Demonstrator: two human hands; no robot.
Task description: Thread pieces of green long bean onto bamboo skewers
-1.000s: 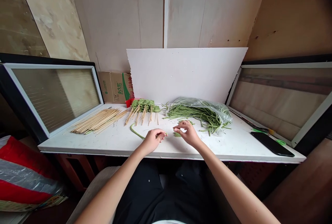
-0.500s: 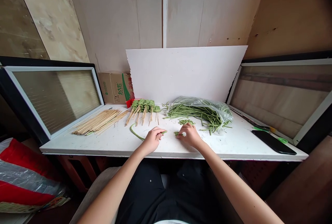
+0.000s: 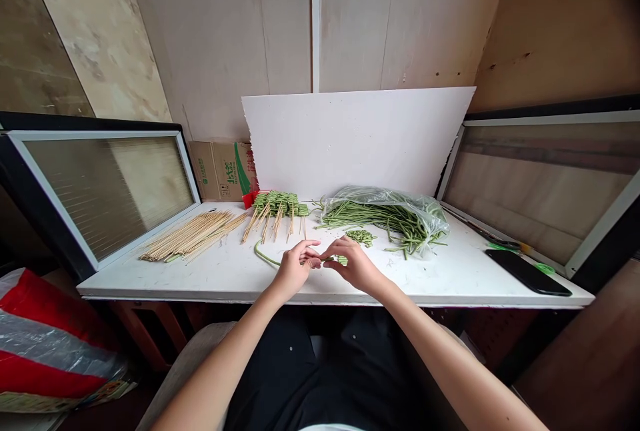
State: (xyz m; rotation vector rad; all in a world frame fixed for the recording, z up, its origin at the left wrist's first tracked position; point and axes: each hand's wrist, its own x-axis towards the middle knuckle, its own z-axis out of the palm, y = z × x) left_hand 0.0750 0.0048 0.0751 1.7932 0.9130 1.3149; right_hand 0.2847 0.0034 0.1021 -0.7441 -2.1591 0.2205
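My left hand (image 3: 294, 270) is closed around a long green bean (image 3: 264, 256), whose tail curves over the table to the left. Thumb and fingers of my right hand (image 3: 356, 267) pinch the bean's other end, close to my left fingertips. Partly hidden behind the right hand, a few short bean pieces (image 3: 343, 260) lie on the table. Just beyond is a small heap of tiny bean bits (image 3: 361, 238). Whole long beans (image 3: 370, 212) fill an open clear plastic bag (image 3: 431, 210) at the back right.
Bare wooden skewers (image 3: 193, 234) lie in a pile at left. Skewers threaded with bean pieces (image 3: 280, 203) are stacked at the back. A black phone (image 3: 527, 272) and green-handled scissors (image 3: 544, 269) lie at right. A cardboard box (image 3: 223, 168) and white board (image 3: 357, 141) stand behind.
My right hand has moved left and up from the short bean pieces to the bean's end at my left hand. Both hands are now close together.
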